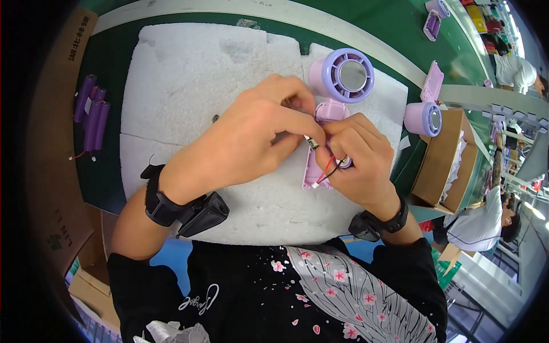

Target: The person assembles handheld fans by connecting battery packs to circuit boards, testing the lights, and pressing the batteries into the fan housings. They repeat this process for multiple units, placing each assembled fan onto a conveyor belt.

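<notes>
white pad (183, 74): room upper left; fan head (343, 74) obstructs upper right

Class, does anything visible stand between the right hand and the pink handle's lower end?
Yes: red and black wires with a white connector cross over the pink handle, left of the right hand.

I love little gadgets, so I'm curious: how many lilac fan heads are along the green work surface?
3 visible: one fan head over the white foam, another by the cardboard box, a third near the upper right. Others may be hidden.
</notes>
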A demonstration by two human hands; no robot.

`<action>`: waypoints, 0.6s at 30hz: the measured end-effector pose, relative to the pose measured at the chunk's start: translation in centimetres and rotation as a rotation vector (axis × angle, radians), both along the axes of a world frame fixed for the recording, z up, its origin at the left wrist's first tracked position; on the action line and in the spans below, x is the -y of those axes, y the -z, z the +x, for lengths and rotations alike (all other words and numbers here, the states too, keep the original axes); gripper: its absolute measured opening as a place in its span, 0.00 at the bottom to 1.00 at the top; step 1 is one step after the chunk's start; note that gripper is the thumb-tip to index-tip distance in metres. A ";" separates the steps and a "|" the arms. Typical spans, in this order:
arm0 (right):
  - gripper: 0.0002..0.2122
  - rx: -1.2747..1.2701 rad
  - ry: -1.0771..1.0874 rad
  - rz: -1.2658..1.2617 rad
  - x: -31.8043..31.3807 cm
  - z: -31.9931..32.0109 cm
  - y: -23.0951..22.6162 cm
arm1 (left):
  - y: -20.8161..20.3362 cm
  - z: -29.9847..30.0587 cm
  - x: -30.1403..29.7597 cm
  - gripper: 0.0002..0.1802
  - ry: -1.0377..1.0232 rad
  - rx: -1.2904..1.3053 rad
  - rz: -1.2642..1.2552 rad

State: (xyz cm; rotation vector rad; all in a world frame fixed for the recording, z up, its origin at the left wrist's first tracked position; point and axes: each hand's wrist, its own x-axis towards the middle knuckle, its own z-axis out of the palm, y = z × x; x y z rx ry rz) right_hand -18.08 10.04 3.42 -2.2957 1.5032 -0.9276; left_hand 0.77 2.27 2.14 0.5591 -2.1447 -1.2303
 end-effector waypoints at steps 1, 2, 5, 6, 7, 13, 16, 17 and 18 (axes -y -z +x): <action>0.11 -0.023 0.000 0.002 -0.1 0.0 0.1 | 0.1 0.0 -0.1 0.16 -0.039 -0.017 -0.023; 0.11 -0.023 0.002 0.001 -0.1 -0.1 0.1 | 0.2 0.0 -0.1 0.16 -0.078 -0.033 -0.047; 0.11 0.057 -0.069 0.010 0.0 -0.5 0.3 | 0.2 0.4 0.0 0.16 0.011 0.032 0.000; 0.11 0.060 -0.068 0.008 0.0 -0.5 0.3 | 0.0 0.5 0.1 0.15 0.054 0.066 0.025; 0.10 0.109 -0.065 0.011 0.1 -0.4 0.3 | -0.3 0.4 0.1 0.15 0.054 0.069 0.023; 0.12 0.227 -0.061 -0.069 0.1 -1.1 0.1 | -1.3 0.0 -0.2 0.11 0.049 0.048 0.324; 0.13 0.178 0.009 -0.133 -0.1 -1.2 0.6 | -1.0 0.1 -0.2 0.10 0.046 0.036 0.372; 0.13 0.154 0.043 -0.168 -0.1 -1.2 0.7 | -0.8 0.1 -0.2 0.09 0.047 0.031 0.393; 0.13 0.154 0.042 -0.171 0.0 -1.2 0.7 | -0.8 0.1 -0.2 0.09 0.047 0.026 0.414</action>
